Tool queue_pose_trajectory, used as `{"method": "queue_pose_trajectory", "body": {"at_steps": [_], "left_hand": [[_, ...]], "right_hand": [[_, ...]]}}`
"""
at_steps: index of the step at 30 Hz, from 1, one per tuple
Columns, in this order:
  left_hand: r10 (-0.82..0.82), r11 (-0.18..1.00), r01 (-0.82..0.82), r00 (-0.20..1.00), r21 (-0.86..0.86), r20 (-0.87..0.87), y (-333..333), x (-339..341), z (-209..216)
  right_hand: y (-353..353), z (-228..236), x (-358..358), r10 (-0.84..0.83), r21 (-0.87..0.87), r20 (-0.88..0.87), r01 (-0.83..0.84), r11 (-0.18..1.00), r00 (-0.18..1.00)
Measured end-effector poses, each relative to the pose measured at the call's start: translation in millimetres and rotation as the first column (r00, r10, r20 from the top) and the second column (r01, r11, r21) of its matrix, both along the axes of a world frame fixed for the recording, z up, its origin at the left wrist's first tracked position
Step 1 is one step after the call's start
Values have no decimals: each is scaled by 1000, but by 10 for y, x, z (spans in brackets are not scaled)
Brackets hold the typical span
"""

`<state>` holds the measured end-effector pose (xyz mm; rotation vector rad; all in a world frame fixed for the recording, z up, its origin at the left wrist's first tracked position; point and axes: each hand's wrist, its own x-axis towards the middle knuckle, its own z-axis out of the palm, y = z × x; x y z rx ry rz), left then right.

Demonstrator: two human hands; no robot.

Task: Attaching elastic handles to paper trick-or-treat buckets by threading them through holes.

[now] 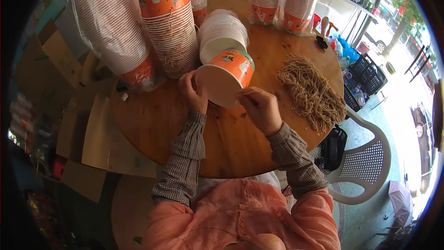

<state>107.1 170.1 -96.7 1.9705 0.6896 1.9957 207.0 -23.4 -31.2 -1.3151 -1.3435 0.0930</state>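
Observation:
An orange paper tub (225, 82) with animal pictures lies tilted on the table, its wide pale mouth toward me. My left hand (193, 91) closes on the left side of its rim. At the right side of the rim, the thumb and fingers of my right hand (260, 105) are pinched together; whatever lies between the fingertips is too small to make out. Just behind the tub stand nested white bowls or lids (224, 34) in clear plastic. A heap of thin tan strands (311, 93), like twine or noodles, lies to the right.
A tall stack of orange tubs (169, 28) with tan strands along its side stands left of the white stack. Plastic-wrapped tub stacks (108, 23) rise at the back left and back right. Cardboard boxes (99, 129) flank the round wooden table (240, 153); a white chair (363, 162) stands right.

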Motion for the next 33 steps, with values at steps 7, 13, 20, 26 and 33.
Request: {"method": "queue_pose_trajectory", "body": {"at_steps": [7,13,20,26,33], "left_hand": [[-427,864,382,901,-328,-77,-426,-198,198],[-580,543,413,814,-731,29,-400,-182,190],[-613,67,453,722,-889,321,-428,-97,95],[-681,-23,579,588,-815,437,-485,-124,148],[-681,268,498,704,-825,204,-499,-97,67]], "right_hand": [[407,-334,-6,4,-223,193,40,974,981],[395,-456,142,74,-223,20,-67,972,997],[325,-287,185,94,-172,-226,-134,976,970],[329,-353,252,-7,-162,-124,-13,987,992],[321,-372,252,-32,-146,-150,10,989,988]]}}
